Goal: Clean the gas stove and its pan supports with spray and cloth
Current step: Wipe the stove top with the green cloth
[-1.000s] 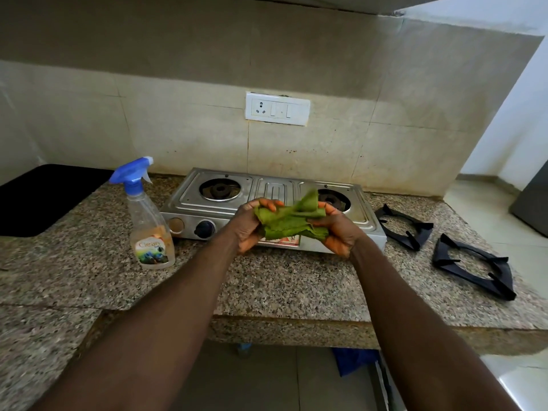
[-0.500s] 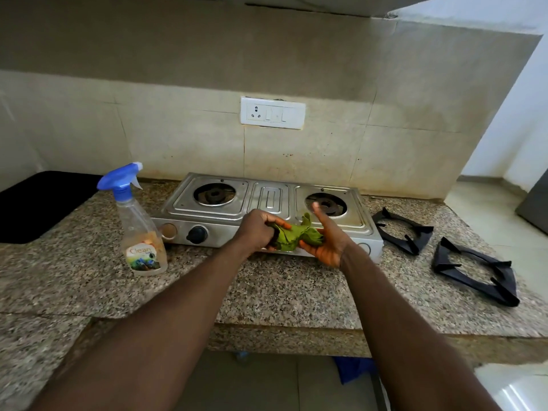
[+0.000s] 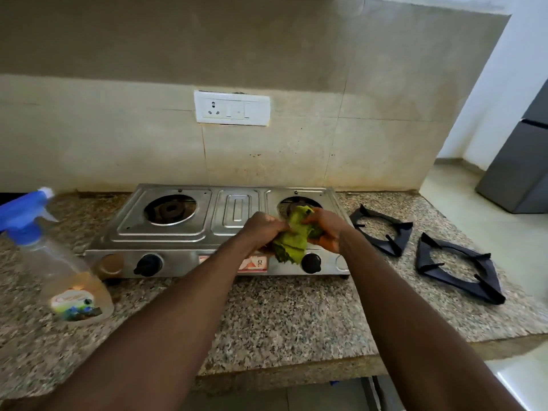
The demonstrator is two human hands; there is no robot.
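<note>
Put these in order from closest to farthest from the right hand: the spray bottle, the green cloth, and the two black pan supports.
1. green cloth: gripped in the right hand itself.
2. inner pan support: just right of the stove.
3. outer pan support: farther right.
4. spray bottle: far left.

Can't read the label (image 3: 77,304) on the blurred spray bottle (image 3: 59,262) clipped by the left edge, can't see most of the right burner (image 3: 285,204) behind the green cloth (image 3: 292,238), nor how left hand (image 3: 262,228) and right hand (image 3: 326,229) grip inside its folds, nor the half-covered stove sticker (image 3: 255,264) text.
</note>
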